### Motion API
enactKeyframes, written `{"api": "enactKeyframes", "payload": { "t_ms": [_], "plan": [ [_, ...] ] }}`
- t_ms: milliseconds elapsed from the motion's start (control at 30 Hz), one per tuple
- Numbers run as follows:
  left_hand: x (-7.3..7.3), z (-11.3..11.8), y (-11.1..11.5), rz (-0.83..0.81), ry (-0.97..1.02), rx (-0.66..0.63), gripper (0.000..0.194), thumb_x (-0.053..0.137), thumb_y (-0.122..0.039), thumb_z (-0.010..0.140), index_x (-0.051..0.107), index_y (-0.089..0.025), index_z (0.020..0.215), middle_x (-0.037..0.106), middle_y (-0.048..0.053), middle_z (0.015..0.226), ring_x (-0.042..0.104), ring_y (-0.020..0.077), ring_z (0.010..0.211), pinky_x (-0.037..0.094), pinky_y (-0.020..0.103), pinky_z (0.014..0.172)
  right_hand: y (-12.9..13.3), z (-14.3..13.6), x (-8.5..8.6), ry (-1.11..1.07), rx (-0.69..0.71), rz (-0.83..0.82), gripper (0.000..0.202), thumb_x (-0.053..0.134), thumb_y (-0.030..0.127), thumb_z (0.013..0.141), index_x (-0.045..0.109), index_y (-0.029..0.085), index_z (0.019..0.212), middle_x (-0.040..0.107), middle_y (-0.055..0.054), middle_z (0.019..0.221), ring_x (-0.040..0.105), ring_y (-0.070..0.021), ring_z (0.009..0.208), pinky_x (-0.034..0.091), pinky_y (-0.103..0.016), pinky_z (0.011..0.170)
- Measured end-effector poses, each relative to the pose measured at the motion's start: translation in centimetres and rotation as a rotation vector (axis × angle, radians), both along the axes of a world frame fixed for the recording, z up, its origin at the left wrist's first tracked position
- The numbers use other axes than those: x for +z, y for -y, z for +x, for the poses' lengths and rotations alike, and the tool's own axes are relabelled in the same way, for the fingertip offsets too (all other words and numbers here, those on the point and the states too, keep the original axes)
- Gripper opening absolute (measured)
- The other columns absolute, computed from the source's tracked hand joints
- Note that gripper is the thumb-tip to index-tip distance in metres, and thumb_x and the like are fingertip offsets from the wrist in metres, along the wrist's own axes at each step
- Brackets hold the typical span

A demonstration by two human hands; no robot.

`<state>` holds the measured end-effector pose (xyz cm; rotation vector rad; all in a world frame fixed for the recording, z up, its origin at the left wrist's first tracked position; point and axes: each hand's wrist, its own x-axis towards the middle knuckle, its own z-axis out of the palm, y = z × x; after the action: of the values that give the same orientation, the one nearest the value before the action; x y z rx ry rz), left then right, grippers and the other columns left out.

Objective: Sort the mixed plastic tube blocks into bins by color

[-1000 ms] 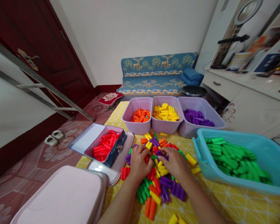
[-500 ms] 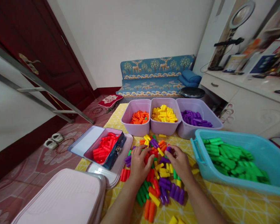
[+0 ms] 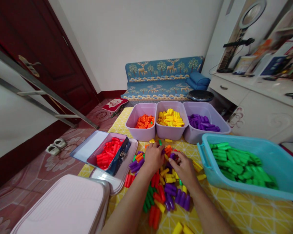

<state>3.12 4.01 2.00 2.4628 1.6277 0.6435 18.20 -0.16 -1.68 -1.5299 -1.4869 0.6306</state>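
Note:
A mixed pile of small plastic tube-shaped pieces lies on the table between my hands, with purple pieces (image 3: 182, 199), yellow pieces (image 3: 170, 178), green pieces (image 3: 149, 197) and red-orange pieces (image 3: 154, 217). My left hand (image 3: 154, 158) reaches over the far part of the pile, fingers curled downward at a purple and an orange piece; its fingertips are partly hidden, so what they grip does not show. On the right side of the pile, my right hand (image 3: 185, 167) pinches a purple piece (image 3: 172, 156) between thumb and fingers.
Lilac bins along the back hold orange (image 3: 141, 134), yellow (image 3: 171, 132) and purple pieces (image 3: 194, 138). A turquoise tub (image 3: 236, 186) of green pieces stands right. Left are an open tin (image 3: 118, 162) of red pieces on a lid, and stacked pale lids (image 3: 61, 208). Yellow patterned cloth (image 3: 222, 211) covers the table.
My left hand has moved forward and right over the far part of the pile, its fingers now curled down. My right hand has shifted slightly left with the purple piece.

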Motion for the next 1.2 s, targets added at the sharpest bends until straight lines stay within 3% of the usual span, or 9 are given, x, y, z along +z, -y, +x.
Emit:
{"api": "enactKeyframes", "payload": {
  "t_ms": [167,333,433,533,667,833,1000,1200],
  "plan": [
    [-0.2,-1.0,1.2,0.020,0.133,0.017,0.029,0.051,-0.017,0.086,0.066,-0.022,0.109,0.069,0.010,0.100,0.061,0.0271,0.096,0.047,0.043,0.087,0.0,-0.1,-0.2,-0.072,-0.011,-0.005,0.042,0.058,0.036,0.080,0.057,0.017,0.117,0.069,-0.009,0.100,0.064,-0.0196,0.074,0.052,-0.034,0.070],
    [-0.7,-2.2,2.8,-0.021,0.702,0.029,0.026,0.051,-0.023,0.090,0.061,-0.020,0.113,0.069,0.008,0.107,0.063,0.0213,0.100,0.048,0.035,0.088,0.1,-0.1,-0.3,-0.142,0.017,0.004,0.042,0.056,0.033,0.081,0.054,0.019,0.121,0.069,-0.009,0.106,0.066,-0.0203,0.084,0.052,-0.035,0.076],
    [-1.4,-2.4,3.4,-0.160,1.045,0.059,0.029,0.055,-0.034,0.088,0.057,-0.018,0.112,0.068,0.004,0.087,0.065,0.0160,0.075,0.051,0.027,0.068,0.1,0.0,-0.3,-0.175,0.032,-0.015,0.041,0.055,0.032,0.083,0.053,0.019,0.121,0.069,-0.009,0.103,0.067,-0.0205,0.086,0.053,-0.035,0.078],
    [-2.0,-2.3,3.6,-0.295,1.233,0.041,0.034,0.059,-0.041,0.085,0.055,-0.018,0.110,0.060,-0.002,0.068,0.056,0.0109,0.051,0.047,0.022,0.050,0.1,0.1,-0.4,-0.190,0.049,0.002,0.039,0.053,0.031,0.083,0.054,0.019,0.121,0.068,-0.010,0.110,0.067,-0.0217,0.095,0.052,-0.037,0.084],
    [-2.2,-2.2,3.9,-0.324,1.153,-0.004,0.032,0.055,-0.039,0.088,0.058,-0.018,0.112,0.063,0.000,0.072,0.059,0.0126,0.056,0.048,0.023,0.052,0.5,-0.3,0.1,-0.189,0.081,0.007,0.039,0.050,0.027,0.084,0.055,0.020,0.122,0.064,-0.011,0.123,0.062,-0.0237,0.111,0.051,-0.039,0.090],
    [-1.6,-1.9,4.8,-0.202,0.879,-0.051,0.028,0.048,-0.032,0.093,0.064,-0.020,0.112,0.069,0.007,0.108,0.063,0.0211,0.100,0.048,0.034,0.088,1.2,-1.2,1.6,-0.341,0.100,-0.023,0.037,0.050,0.031,0.086,0.055,0.021,0.122,0.064,-0.011,0.122,0.063,-0.0236,0.105,0.053,-0.037,0.083],
    [-1.7,-1.6,4.8,-0.141,0.859,-0.038,0.026,0.048,-0.029,0.093,0.064,-0.020,0.112,0.069,0.008,0.110,0.062,0.0218,0.103,0.046,0.036,0.092,1.4,-1.7,2.3,-0.482,0.108,-0.041,0.038,0.059,0.037,0.083,0.057,0.020,0.117,0.067,-0.009,0.112,0.065,-0.0220,0.093,0.054,-0.034,0.077],
    [-1.9,-1.5,4.8,-0.197,0.913,-0.060,0.028,0.055,-0.032,0.090,0.063,-0.020,0.114,0.068,0.008,0.108,0.062,0.0212,0.098,0.047,0.034,0.089,1.1,-1.5,1.8,-0.487,0.135,-0.073,0.036,0.065,0.037,0.079,0.062,0.019,0.110,0.069,-0.007,0.098,0.065,-0.0206,0.084,0.053,-0.034,0.076]
  ]
}}
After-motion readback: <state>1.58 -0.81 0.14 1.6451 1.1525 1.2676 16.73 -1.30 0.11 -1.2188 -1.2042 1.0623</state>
